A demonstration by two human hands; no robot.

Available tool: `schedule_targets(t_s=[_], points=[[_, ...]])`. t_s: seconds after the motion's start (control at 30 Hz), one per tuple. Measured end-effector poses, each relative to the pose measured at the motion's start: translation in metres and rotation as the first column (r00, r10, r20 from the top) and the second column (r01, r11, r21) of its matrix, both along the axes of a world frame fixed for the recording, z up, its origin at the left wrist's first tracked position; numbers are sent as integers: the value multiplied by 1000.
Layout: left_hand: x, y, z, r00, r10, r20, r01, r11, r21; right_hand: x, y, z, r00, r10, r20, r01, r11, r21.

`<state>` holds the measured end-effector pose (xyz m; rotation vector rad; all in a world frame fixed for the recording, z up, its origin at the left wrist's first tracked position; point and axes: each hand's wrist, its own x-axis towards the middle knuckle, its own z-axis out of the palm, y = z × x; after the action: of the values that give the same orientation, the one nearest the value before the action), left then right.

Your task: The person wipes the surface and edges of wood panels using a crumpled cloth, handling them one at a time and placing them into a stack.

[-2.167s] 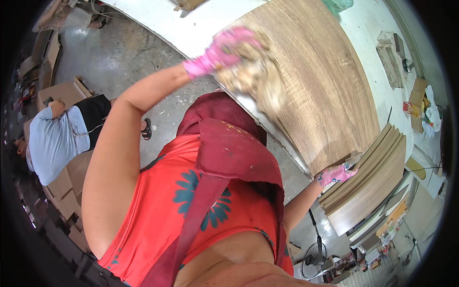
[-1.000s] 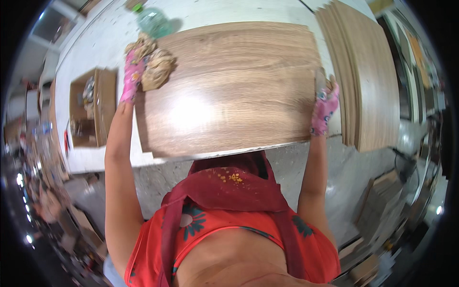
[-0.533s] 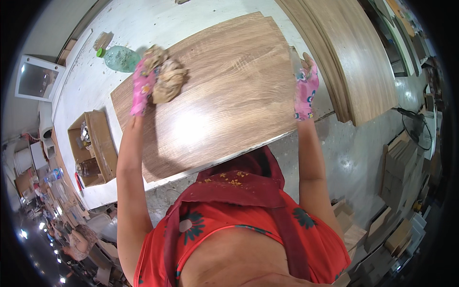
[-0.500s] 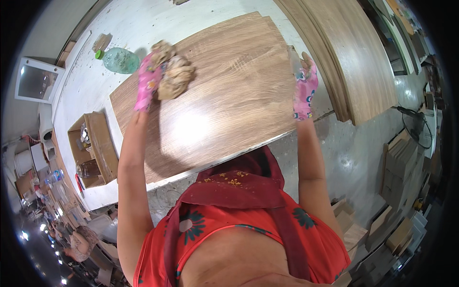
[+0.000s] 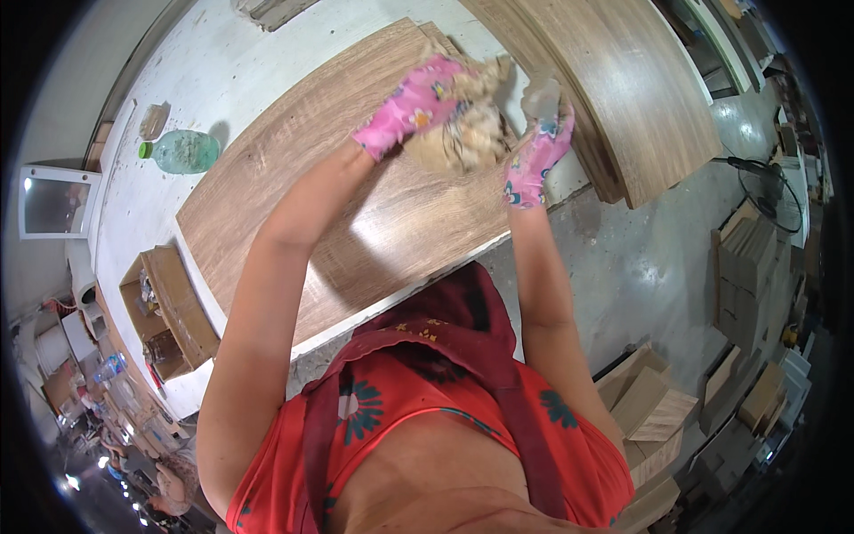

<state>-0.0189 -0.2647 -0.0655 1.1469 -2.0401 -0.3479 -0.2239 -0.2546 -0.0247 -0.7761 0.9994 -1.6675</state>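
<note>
A pink flowered glove covers my left hand (image 5: 418, 102), which is closed on a crumpled beige rag (image 5: 463, 142). The rag is pressed on the right part of a wood-grain panel (image 5: 302, 151). My right hand (image 5: 536, 165), gloved the same way, is by the panel's right edge, close to the rag. Its fingers are closed around a small pale, translucent piece (image 5: 541, 100) whose kind I cannot make out. Behind the rag, the panel's far right corner is partly hidden. A second panel edge shows under the top one there.
More wood-grain panels (image 5: 636, 98) are stacked to the right. On the white table (image 5: 258, 67) lie a green-capped bottle (image 5: 182, 151) and a small clear block (image 5: 154, 121). A cardboard box (image 5: 173, 307) of odds and ends stands at the left. Cartons (image 5: 654, 405) are at the lower right.
My left hand has swept the rag across the panel from its left side to its right. My right hand has shifted slightly left, and the view has moved a little.
</note>
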Motion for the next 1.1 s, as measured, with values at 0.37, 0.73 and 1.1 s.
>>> schedule_targets(t_s=[0.37, 0.73, 1.1], points=[[-41, 203, 11, 942, -209, -263, 203, 978, -51, 0, -13, -23, 929, 283, -238, -284, 958, 33], [93, 423, 55, -27, 981, -191, -796, 94, 598, 9, 0, 3, 680, 304, -667, -372, 927, 44], [122, 553, 8, -203, 855, -478, -735, 190, 651, -82, 152, 0, 773, 359, -524, -339, 931, 138]])
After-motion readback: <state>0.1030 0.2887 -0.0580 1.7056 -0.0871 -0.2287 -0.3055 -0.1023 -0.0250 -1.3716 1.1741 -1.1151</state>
